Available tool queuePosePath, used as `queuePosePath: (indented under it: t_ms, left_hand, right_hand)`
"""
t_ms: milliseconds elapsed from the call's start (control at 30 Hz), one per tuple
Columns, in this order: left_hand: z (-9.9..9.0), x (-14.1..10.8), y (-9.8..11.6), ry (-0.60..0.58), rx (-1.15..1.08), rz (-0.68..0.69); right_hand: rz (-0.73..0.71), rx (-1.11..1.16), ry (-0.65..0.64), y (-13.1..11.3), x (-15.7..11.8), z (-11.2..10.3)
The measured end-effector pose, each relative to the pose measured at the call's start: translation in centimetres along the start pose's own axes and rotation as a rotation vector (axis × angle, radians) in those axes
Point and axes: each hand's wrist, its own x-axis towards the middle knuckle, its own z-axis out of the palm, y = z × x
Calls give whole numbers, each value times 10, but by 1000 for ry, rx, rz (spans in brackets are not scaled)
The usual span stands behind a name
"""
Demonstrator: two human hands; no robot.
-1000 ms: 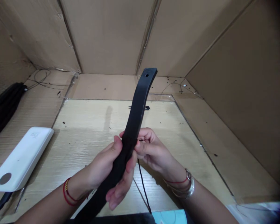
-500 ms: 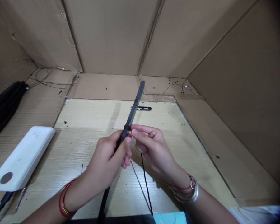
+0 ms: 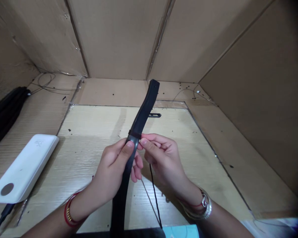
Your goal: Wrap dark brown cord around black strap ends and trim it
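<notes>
A long, curved black strip rises from the bottom edge to the middle of the head view, its broad face toward me. Around its mid-part runs a narrow dark band. My left hand is wrapped round the strip just below the band, thumb on the broad face. At the band's right end my right hand is closed in a pinch; what lies between the fingertips is too small to make out. A black cord and a thinner brown cord hang below my right hand.
Black thread snips lie behind the strip, partly hidden by it. On the left are a white power bank with a cable and a black bundle of strands. Cardboard walls surround the table. A light-blue item shows at the bottom edge.
The black strip has turned from its narrow edge to its broad face and now covers part of the snips. My left thumb has shifted slightly left onto that face.
</notes>
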Motion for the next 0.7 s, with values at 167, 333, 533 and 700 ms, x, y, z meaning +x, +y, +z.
queuePosePath:
  t_ms: [167,333,533,700]
  left_hand:
    - [-6,1,-3,-176,-209,-42]
    - [-8,0,-12,-417,-442,-129]
    - [-9,1,-18,-626,-609,-307]
    - [-7,2,-10,-341,-209,-173]
  right_hand:
    - [82,75,-90,-6,2,-4]
    - [197,77,-394,-10,8,-17]
    - [121,31,-412,-11,3,-17]
    - [98,-60,-194,-14,2,-9]
